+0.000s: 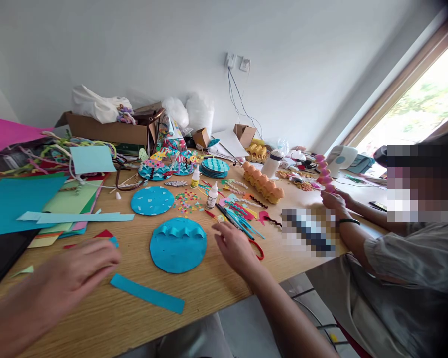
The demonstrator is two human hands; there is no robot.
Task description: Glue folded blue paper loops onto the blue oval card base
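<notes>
A round blue disc [178, 253] lies on the table between my hands, with a wavy strip of light blue paper [182, 230] standing across its upper part. My left hand [85, 266] is raised at the left, fingers bent together; a small blue paper bit [114, 241] shows by the fingertips, and I cannot make out whether they grip it. Beside the disc's right edge is my right hand [235, 247], fingers apart with nothing visible in them. A straight blue paper strip [149, 294] lies below the disc. Red-handled scissors [260, 250] lie partly behind my right hand.
Beyond lie another blue disc [153, 201], glue bottles [212, 196], confetti [186, 200] and an orange egg-carton strip [263, 183]. Coloured paper [20, 199] and pale strips [82, 217] cover the left. At right, another person's hands [334, 200] hold a pink egg-carton strip.
</notes>
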